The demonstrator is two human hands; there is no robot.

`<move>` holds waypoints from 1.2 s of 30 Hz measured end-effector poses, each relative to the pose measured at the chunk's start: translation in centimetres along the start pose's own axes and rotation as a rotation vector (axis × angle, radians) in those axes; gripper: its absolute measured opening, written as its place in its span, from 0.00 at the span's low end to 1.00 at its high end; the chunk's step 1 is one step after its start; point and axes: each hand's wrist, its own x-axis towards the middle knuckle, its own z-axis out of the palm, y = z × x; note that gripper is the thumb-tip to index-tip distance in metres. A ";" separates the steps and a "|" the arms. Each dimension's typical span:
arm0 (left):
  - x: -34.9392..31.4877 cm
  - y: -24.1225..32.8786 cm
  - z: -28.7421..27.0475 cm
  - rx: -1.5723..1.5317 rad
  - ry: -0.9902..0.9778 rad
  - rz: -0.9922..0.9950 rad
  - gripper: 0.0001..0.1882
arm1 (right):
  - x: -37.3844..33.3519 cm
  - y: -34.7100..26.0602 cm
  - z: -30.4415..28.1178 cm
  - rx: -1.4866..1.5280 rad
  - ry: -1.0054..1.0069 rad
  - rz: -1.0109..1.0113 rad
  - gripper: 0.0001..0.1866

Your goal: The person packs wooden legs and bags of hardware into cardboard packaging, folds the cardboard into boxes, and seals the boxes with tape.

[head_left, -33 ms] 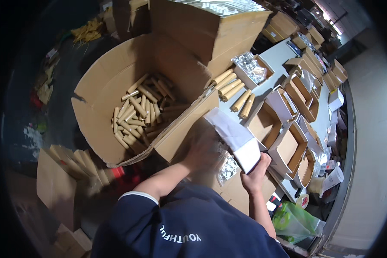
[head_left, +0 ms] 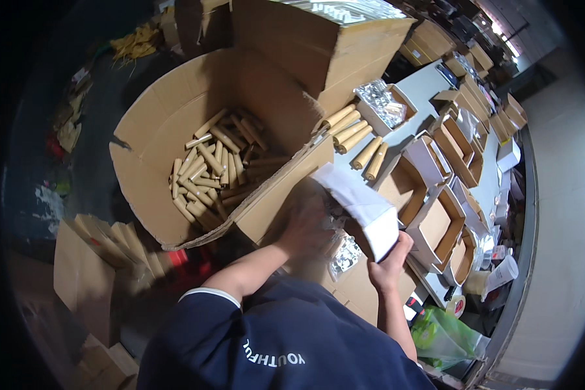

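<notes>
A white cardboard box is held tilted in front of me, its dark opening toward my left hand. Its near right end is gripped by my right hand, with the thumb along the edge. My left hand is at the box's left side, smeared by motion and in shadow; its fingers cannot be made out. Beneath the box, a clear plastic bag of small metal parts lies on brown cardboard.
On the left stands a large open carton with many tapered wooden legs. More wooden legs lie on the table. Open white-sided boxes line the right; a box of bagged metal parts sits farther back.
The white box has shifted slightly to the right and tipped, showing more of its dark inside. My right hand has moved a little right with it.
</notes>
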 end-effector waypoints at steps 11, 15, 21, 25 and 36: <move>0.8 -0.4 0.7 -0.046 0.266 0.158 0.37 | 0.5 1.0 -1.7 -0.005 -0.078 -0.149 0.30; 1.9 -0.4 5.0 -0.798 0.320 0.056 0.28 | -0.5 -0.1 -1.5 0.005 -0.158 -0.395 0.30; 4.2 0.6 1.8 -0.561 0.284 0.167 0.26 | -2.0 1.7 0.2 -0.080 -0.041 -0.775 0.26; 4.2 0.5 -1.2 -0.351 0.270 0.225 0.25 | -1.7 2.4 1.0 -0.076 0.151 -0.527 0.28; 2.4 1.5 -4.0 0.200 -0.518 -0.017 0.43 | 4.1 5.9 2.4 1.564 0.013 1.050 0.19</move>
